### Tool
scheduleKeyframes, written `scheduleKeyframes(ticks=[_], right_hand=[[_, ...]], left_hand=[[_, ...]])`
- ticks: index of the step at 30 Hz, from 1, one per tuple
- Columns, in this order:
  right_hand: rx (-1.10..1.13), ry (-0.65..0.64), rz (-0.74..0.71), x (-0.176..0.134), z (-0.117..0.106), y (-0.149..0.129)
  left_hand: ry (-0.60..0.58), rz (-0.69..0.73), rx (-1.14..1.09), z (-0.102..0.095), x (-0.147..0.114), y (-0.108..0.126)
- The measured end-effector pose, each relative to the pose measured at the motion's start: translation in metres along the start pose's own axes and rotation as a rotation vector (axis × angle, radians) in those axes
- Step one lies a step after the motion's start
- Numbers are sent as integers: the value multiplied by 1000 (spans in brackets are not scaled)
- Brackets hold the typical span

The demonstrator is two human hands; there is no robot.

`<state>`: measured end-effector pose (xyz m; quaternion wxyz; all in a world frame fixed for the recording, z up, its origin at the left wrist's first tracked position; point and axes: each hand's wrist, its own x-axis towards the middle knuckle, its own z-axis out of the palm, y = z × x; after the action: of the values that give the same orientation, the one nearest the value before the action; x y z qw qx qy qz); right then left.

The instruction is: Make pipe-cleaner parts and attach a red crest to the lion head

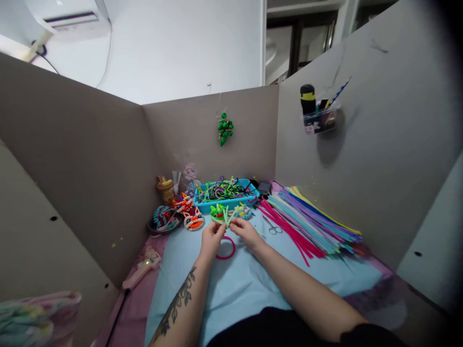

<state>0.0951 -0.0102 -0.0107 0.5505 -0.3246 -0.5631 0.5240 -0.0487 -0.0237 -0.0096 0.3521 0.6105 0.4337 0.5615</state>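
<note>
Both hands meet over the middle of the blue cloth, fingertips pinched around light green pipe cleaners (227, 216) that fan upward. My left hand (212, 237) grips them from the left, and my right hand (246, 231) pinches them from the right. Just below the fingers lies a dark pink pipe-cleaner ring (234, 248) on the cloth. Behind the hands sit a bright green pipe-cleaner figure (217, 211) and a light blue and yellow one (244, 211). The fingers hide the lower ends of the pipe cleaners.
A blue basket (206, 208) of tangled pipe cleaners stands behind. Scissors (275, 230) and long coloured pipe cleaners (314, 217) lie to the right. At left are an orange figure (194, 220), a dark bowl (152, 226) and a pink glue gun (142, 272). Grey partitions (181, 130) enclose the table.
</note>
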Motion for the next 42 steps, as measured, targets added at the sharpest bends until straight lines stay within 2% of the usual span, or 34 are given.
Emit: scheduleKeyframes(ticks=[6, 12, 19, 22, 28, 32, 38, 42], right_hand=[[289, -2, 115, 4, -11, -5], [399, -85, 154, 2, -11, -9], [473, 87, 108, 8, -5, -6], [457, 93, 133, 5, -5, -9], [321, 1, 196, -5, 0, -8], [230, 58, 161, -4, 5, -1], [128, 126, 92, -3, 7, 4], [33, 122, 34, -5, 6, 3]], left_hand=[[-98, -20, -54, 6, -5, 12], [-173, -40, -72, 10, -8, 22], [-116, -6, -45, 8, -5, 14], [-73, 21, -13, 7, -3, 9], [-18, 70, 73, 7, -4, 10], [-17, 74, 148, 6, -4, 8], [-10, 0, 202, 5, -2, -3], [-29, -69, 172, 5, -2, -6]])
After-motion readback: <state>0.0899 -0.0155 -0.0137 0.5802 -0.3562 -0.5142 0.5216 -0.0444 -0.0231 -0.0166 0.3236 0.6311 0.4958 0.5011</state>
